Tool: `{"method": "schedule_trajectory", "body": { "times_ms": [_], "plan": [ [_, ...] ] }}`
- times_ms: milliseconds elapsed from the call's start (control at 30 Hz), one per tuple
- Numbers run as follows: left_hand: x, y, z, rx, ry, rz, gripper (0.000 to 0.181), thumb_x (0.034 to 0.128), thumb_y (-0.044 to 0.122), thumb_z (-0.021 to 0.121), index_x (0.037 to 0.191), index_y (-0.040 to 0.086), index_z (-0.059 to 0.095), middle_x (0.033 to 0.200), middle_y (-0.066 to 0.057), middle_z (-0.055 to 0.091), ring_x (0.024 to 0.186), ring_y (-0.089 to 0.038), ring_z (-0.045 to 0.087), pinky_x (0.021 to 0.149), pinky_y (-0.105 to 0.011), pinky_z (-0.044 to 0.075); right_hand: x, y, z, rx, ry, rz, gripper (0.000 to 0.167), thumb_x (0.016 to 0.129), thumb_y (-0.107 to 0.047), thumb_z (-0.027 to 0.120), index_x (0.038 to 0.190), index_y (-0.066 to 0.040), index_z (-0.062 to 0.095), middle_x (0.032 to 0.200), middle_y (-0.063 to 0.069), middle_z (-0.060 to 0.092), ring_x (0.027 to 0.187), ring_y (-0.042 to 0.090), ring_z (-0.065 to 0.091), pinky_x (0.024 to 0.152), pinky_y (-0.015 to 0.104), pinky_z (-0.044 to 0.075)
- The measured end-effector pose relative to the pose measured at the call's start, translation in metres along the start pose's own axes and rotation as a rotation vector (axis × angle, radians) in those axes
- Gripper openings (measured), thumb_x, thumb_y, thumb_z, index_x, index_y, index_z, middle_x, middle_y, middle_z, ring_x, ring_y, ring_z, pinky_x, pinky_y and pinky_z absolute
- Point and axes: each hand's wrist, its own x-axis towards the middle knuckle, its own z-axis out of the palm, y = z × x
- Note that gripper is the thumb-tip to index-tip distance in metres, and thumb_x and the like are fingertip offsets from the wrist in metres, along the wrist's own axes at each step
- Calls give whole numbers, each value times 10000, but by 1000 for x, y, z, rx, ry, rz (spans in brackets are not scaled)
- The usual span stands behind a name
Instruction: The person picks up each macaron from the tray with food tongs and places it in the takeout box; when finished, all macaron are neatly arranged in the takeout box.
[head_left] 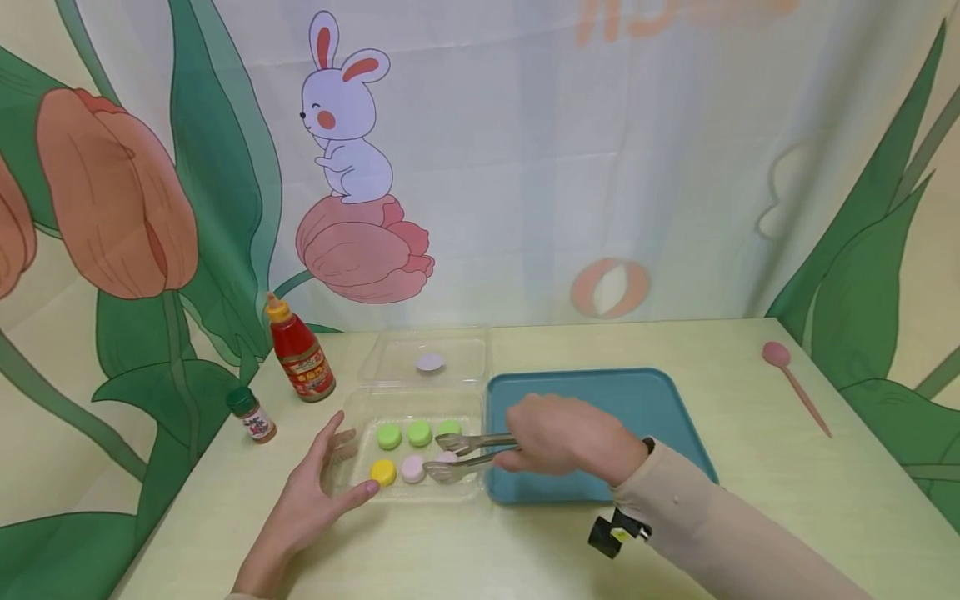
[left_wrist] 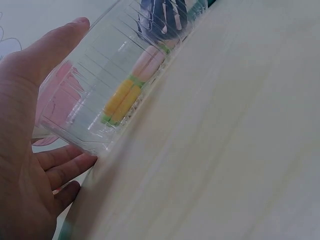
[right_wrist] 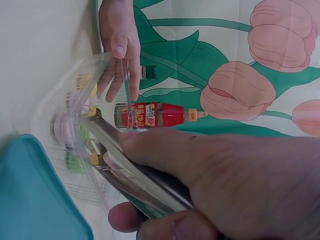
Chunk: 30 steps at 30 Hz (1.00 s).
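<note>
A clear plastic container [head_left: 420, 407] holds small round macarons: three green [head_left: 418, 433], two pink [head_left: 412, 469] and one yellow [head_left: 382, 472]. My left hand [head_left: 307, 492] spreads around its left side, thumb over the near left corner and fingers along the outer wall. In the left wrist view, the extended thumb and fingers lie about the container's end [left_wrist: 95, 75]. My right hand [head_left: 562, 437] grips metal tongs [head_left: 480, 442] from the right. Their parted tips are inside the container, about the rightmost pink macaron, which is partly covered; contact cannot be told.
Behind the container lies its opened lid [head_left: 465, 343] with a pale oval patch. A blue tray [head_left: 585, 383] sits to the right, under the right hand. A red sauce bottle [head_left: 303, 354] and a green-capped jar [head_left: 253, 415] stand at left; a pink spoon [head_left: 795, 383] lies far right.
</note>
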Motion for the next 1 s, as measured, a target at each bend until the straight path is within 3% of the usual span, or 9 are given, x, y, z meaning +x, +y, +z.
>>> {"method": "schedule_trajectory", "body": {
  "times_ms": [333, 533, 700, 1000],
  "plan": [
    [0, -1, 0, 5, 4, 6, 1218, 916, 539, 905, 1803, 311, 103, 1743, -166, 453, 1630, -472, 374, 1296, -782, 228, -9, 8, 1, 46, 29, -33, 503, 1067, -440, 766, 678, -165, 604, 562, -77, 344, 495, 71, 315, 482, 249, 275],
    [0, -1, 0, -4, 6, 4, 1217, 917, 536, 906, 1803, 318, 101, 1748, -165, 445, 1634, -468, 368, 1306, -766, 224, -22, 27, -3, 105, 125, -68, 479, 1068, -480, 752, 749, -148, 620, 577, -72, 397, 502, 72, 349, 491, 262, 311],
    [0, -1, 2, -5, 4, 7, 1214, 923, 535, 901, 1804, 324, 94, 1746, -164, 447, 1628, -470, 379, 1290, -791, 228, -39, 53, -1, 184, 306, -42, 457, 1061, -544, 735, 951, -111, 639, 651, -37, 523, 530, 89, 435, 500, 275, 374],
    [-1, 0, 1, -6, 5, 12, 1201, 931, 518, 899, 1803, 326, 96, 1746, -161, 448, 1625, -467, 386, 1287, -796, 227, -74, 111, 19, 374, 755, 182, 551, 1057, -565, 735, 1230, -52, 629, 762, 36, 585, 584, 181, 522, 501, 323, 432]
  ]
}}
